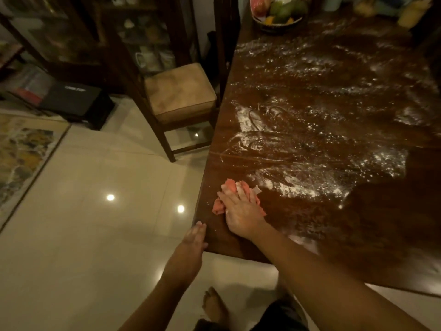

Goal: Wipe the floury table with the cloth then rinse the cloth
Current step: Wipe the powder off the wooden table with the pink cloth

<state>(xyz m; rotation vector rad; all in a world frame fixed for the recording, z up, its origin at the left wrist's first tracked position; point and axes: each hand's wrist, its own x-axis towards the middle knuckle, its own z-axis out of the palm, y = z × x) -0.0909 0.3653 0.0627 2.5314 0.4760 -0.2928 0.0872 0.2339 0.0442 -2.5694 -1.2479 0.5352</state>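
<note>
A dark wooden table fills the right side, streaked and dusted with white flour across its middle and far part. Near the table's left front corner lies a crumpled pink cloth. My right hand presses flat on the cloth, fingers spread over it and dusted with flour. My left hand is cupped just off the table's left edge, at the level of the tabletop, fingers together and holding nothing. The strip of table nearest me looks darker and mostly free of flour.
A wooden chair with a tan cushion stands against the table's left side. A fruit bowl and some containers sit at the far end. Glossy white floor tiles lie to the left, with a patterned rug and a cabinet beyond. My bare foot shows below.
</note>
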